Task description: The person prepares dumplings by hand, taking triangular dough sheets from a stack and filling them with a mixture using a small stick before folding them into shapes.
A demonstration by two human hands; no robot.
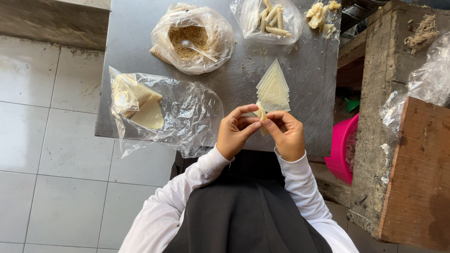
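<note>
We pinch a pale folded pastry wrapper [260,113] in both grips, left hand [236,132] and right hand [287,135], above the grey metal worktop's [309,84] near edge. Rolled sticks [272,21] lie bagged far off; a stack of triangular wrappers [273,89] remains.

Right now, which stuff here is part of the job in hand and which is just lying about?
In use:
- left hand and right hand, both pinching a folded pastry wrapper
- stack of triangular wrappers
- bag of crumbly filling with spoon
- bag of rolled sticks
- bag of wrapper sheets

Lying about:
- pink tub
- wooden crate
</note>
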